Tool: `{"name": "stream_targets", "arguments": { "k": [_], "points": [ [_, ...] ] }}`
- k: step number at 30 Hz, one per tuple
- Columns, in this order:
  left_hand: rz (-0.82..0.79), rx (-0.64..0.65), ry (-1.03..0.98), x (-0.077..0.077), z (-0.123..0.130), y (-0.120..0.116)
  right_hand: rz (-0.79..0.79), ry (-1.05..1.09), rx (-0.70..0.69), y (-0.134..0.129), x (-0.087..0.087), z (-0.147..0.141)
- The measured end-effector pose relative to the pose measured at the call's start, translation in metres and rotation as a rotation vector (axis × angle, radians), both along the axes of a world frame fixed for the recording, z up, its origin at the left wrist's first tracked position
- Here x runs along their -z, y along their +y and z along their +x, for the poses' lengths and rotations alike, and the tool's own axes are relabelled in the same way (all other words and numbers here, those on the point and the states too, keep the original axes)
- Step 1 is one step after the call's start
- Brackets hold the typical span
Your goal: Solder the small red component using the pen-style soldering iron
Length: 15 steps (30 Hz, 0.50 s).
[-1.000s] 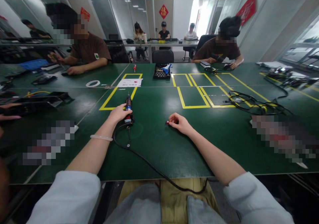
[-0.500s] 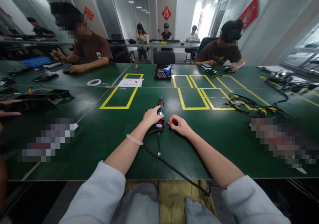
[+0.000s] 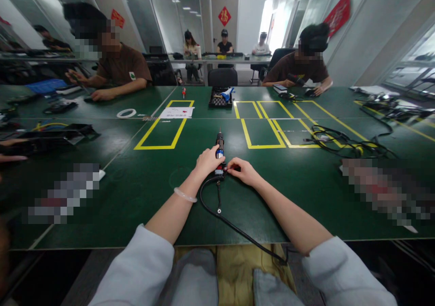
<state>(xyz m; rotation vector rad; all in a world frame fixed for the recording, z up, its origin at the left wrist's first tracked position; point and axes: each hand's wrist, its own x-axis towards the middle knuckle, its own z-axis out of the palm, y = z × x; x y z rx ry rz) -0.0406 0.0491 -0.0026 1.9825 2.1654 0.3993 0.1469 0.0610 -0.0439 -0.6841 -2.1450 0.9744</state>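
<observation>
Though beneath left hand, tool partly visible

A green table carries a white ring, a white paper and apparently coiled cables.

You can read one character, 福, in gold on the red diamond sign fixed to the door across the room. Your white sheet on the green table carries a line of print too small to make out, and the lettering on the far person's white shirt may be capitals, though it is too blurred to spell.
</observation>
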Motion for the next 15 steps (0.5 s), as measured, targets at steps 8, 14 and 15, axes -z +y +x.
{"name": "stream_targets", "arguments": {
  "k": [8,14,15],
  "points": [
    [-0.003,0.034,-0.065,-0.001,0.003,-0.006,0.006,-0.001,0.064,-0.002,-0.007,0.002],
    [-0.070,0.068,-0.066,-0.008,0.012,-0.021,-0.164,0.067,0.077,-0.002,-0.006,0.007],
    [-0.070,0.071,-0.060,-0.010,0.015,-0.024,-0.192,0.083,0.077,0.000,-0.005,0.008]
  ]
}}
